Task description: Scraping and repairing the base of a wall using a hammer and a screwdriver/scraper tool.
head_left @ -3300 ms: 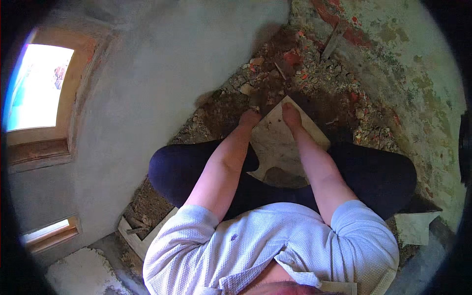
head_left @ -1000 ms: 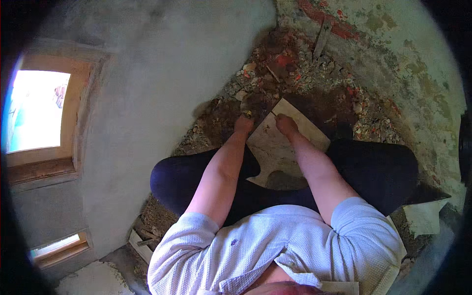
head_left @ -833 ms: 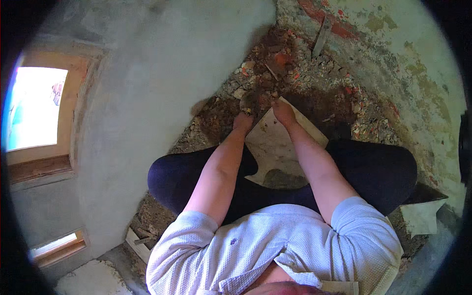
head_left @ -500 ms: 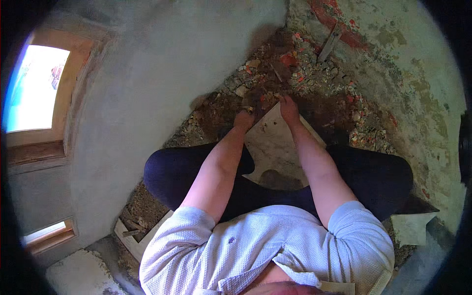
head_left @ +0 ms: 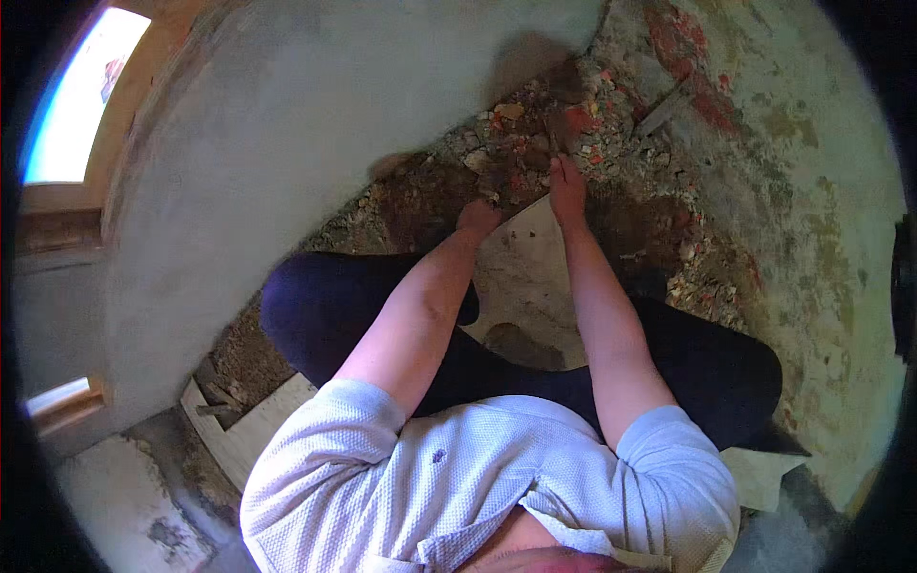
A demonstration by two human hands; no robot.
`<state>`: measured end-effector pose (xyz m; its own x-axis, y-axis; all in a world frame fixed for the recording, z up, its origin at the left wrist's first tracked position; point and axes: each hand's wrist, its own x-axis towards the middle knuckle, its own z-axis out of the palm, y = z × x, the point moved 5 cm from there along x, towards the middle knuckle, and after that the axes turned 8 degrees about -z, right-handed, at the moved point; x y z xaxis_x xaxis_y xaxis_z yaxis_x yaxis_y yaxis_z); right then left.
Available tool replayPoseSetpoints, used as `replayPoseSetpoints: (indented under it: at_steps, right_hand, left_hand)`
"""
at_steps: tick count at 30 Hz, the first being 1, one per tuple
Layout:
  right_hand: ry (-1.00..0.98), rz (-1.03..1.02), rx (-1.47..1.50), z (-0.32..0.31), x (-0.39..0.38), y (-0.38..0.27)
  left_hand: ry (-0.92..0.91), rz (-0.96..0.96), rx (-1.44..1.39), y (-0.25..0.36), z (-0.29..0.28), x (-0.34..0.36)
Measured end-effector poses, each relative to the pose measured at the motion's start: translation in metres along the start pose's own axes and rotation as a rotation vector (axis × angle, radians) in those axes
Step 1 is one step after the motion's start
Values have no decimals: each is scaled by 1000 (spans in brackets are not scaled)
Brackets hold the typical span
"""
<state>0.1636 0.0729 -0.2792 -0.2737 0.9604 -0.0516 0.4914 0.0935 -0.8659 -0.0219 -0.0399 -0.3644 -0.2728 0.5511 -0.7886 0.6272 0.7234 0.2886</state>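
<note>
My right hand (head_left: 567, 191) reaches over the far corner of a pale, dirt-smeared board (head_left: 527, 250). Its fingers close on the near end of a thin, dark stick-like piece (head_left: 553, 138), whose kind is too blurred to tell. At the board's far left edge, my left hand (head_left: 479, 219) is closed, knuckles up, against the dirt. Small light bits show by its fingertips, but whatever it grips is hidden. The board lies between my bent legs, and rubble (head_left: 516, 153) of stones, soil and reddish fragments fills the corner beyond both hands.
A grey plaster wall (head_left: 315, 124) rises on the left, with a wood-framed window (head_left: 81, 105). On the right stands a stained, peeling wall (head_left: 812, 210). A narrow wooden strip (head_left: 663, 110) leans near it. Pale slabs (head_left: 764, 477) lie behind my right knee.
My right hand has moved forward from the board's corner to the thin stick-like piece. My left hand stays low by the board's edge. The view has shifted slightly.
</note>
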Motion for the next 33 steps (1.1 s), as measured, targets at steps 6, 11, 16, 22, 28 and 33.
replayPoseSetpoints:
  at_steps: [6,11,16,22,28,33]
  right_hand:
    - [-212,66,-304,35,-53,58]
    - [-158,128,-304,45,-35,39]
    - [23,-5,105,17,10,-4]
    - [65,-145,-22,26,-24,8]
    - [-127,-20,-318,25,-29,45]
    - [-58,-153,38,24,10,-28]
  left_hand:
    - [75,-21,-102,-11,-10,2]
    - [196,-44,-130,-20,-35,-22]
    - [229,-63,-202,-13,-31,-12]
    - [138,-58,-245,-29,-19,16]
    - [81,48,-249,2,-22,-14]
    - [118,-14,-191,-17,-23,6]
